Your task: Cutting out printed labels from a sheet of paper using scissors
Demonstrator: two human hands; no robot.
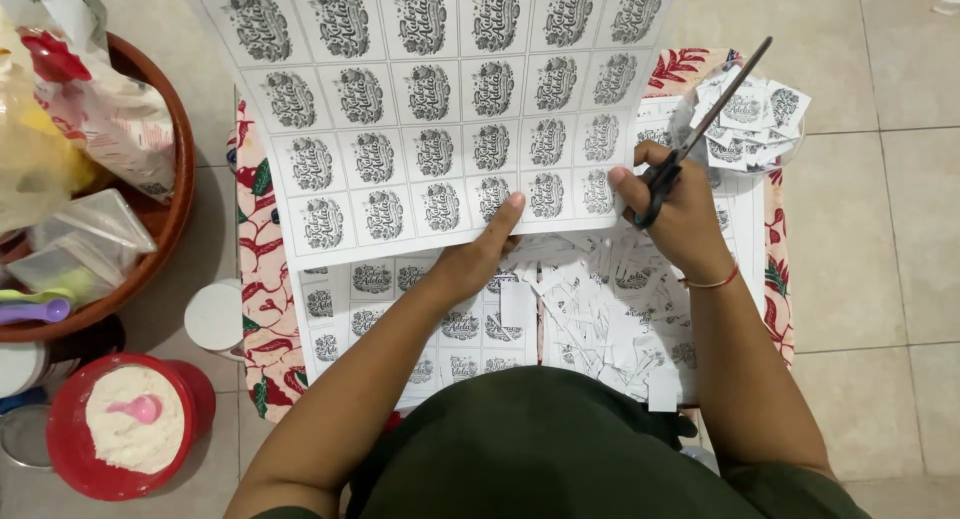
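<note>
Two hands share the work: your left hand (478, 254) pinches the lower edge of a printed label sheet (440, 109), thumb on top and fingers closed beneath, holding it up and tilted away from you over the counter (268, 309) with its red floral cloth. Your right hand (672, 211) is closed through the loops of a pair of black-handled scissors (700, 129), whose closed blades point up and to the right, away from the sheet. The sheet's right edge lies just to the left of that hand, touching or nearly touching the knuckles, so the scissors hand is the nearer one to that edge, and the sheet's rows of labels run left to right across your view. Beneath the raised sheet lie more label sheets (400, 319) flat on the counter and a litter of white paper offcuts (610, 309). A clear container of cut labels (752, 114) sits beyond the scissors tip. On the floor to your left stand a brown bowl (172, 169) of packets and a red tub of white powder (125, 424) with a pink scoop.
</note>
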